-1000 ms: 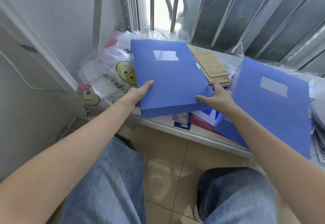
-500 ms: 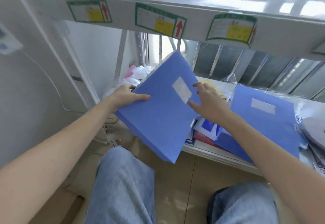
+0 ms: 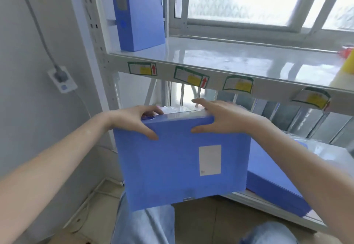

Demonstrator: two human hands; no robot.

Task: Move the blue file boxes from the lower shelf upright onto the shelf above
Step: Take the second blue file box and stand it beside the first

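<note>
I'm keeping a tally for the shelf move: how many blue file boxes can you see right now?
3. One stands upright at the upper shelf's left end, one is held in both hands below that shelf's edge, and one lies flat on the lower shelf. More may be hidden behind.

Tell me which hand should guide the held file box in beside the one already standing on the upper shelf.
Probably left: the left hand grips the held box on the side nearest the standing box; the right hand sits farther away.
</note>
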